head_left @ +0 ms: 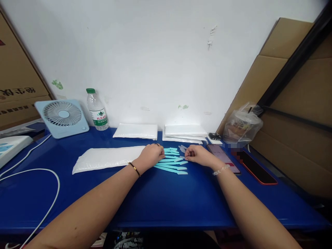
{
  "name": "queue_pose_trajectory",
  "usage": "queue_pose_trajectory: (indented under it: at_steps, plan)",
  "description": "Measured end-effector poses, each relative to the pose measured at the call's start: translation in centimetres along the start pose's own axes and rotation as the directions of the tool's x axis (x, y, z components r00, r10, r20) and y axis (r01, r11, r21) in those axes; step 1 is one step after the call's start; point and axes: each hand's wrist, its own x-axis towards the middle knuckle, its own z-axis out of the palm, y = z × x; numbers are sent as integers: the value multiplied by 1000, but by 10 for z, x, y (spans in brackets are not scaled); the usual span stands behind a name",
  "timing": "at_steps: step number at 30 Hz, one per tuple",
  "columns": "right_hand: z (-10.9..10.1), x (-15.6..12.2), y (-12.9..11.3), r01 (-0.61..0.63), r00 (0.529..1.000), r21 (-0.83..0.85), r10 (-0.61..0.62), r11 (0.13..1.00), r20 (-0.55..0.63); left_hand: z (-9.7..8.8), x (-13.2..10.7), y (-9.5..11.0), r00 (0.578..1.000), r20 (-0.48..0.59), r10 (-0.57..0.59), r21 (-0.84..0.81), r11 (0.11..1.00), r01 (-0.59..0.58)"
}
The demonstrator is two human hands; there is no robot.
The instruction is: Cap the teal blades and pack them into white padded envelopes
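Observation:
Several turquoise eyebrow razors (169, 167) lie fanned out on the blue table, their tips pointing right. My left hand (151, 155) is at their handle ends, fingers closed on one of the razors; its fingertips partly hide the handles. To the right, my right hand (197, 154) is closed in a pinch close to the razor tips. What sits between its fingertips is too small to make out. A few small clear caps (182, 148) lie just beyond those fingers. Beside my left hand, a long white padded mailer (109, 158) rests flat, its right end behind the hand.
White mailers (136, 131) and a second stack (185, 131) lie along the wall. A fan (63, 117) and water bottle (98, 110) stand at left. Two phones (224, 159) (259, 168), a black key fob (215, 136) and a bagged cup (242, 124) are at right.

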Motion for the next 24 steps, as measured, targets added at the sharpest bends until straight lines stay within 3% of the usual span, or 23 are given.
queue_pose_trajectory:
  at_steps: [9, 16, 24]
  plan:
    - [-4, -3, -1, -51, 998, 53, 50, 997, 24, -1, -1, -1, 1000, 13, -10, 3, 1000, 10]
    - [-3, -2, 2, -37, 999, 61, 37, 997, 7, -6, -2, 1, 998, 65, -27, -87, 996, 33]
    - [1, 0, -8, -42, 999, 77, 40, 996, 33, -3, -2, 1, 998, 51, -22, -62, 998, 25]
